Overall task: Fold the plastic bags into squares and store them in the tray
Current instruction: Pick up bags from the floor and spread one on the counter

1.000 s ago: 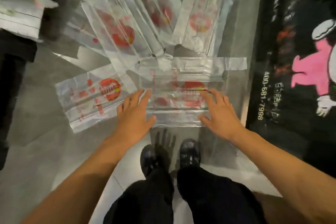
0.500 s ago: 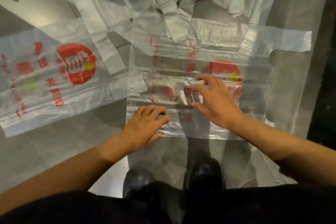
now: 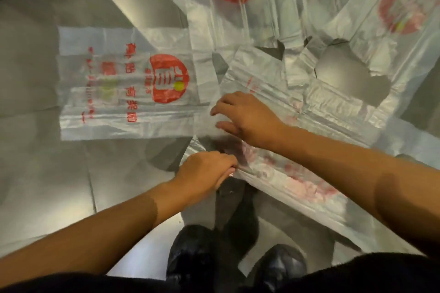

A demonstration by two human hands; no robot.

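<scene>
Grey tiled floor (image 3: 40,173) — clear plastic bags with red print spread from 9 to 2 o'clock. Flat bag (image 3: 123,88) at 9 o'clock. Centre bag (image 3: 297,173): left hand (image 3: 204,171) pinches its near edge, right hand (image 3: 245,116) rests on it with fingers spread. Shoes (image 3: 190,254) at 6 o'clock.

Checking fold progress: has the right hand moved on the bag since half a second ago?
Yes. The right hand has crossed toward the left end of the bag being folded, now close to the flat bag lying left.
</scene>
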